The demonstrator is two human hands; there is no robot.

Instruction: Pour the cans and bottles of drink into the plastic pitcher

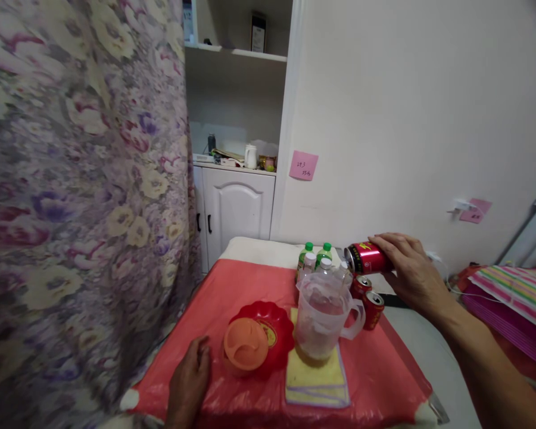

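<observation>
My right hand (404,256) is wrapped round a red and black drink can (366,257), tipped on its side with its top end to the left. The can is above and beside a translucent plastic pitcher (319,328), whose handle faces right. Under the pitcher lies a folded yellow cloth (317,384). My left hand (192,369) rests at the table's left with its fingers curled; whether anything is in them is hidden. Near it an orange lidded bowl (245,345) sits on the edge of a red scalloped plate (281,322).
Behind the pitcher stand green-capped bottles (325,253) and white-capped bottles (309,262). Two more red cans (373,310) stand right of it. A red cover (232,286) lies over the table. A floral curtain (84,179) hangs at left; a white cabinet (239,208) stands behind.
</observation>
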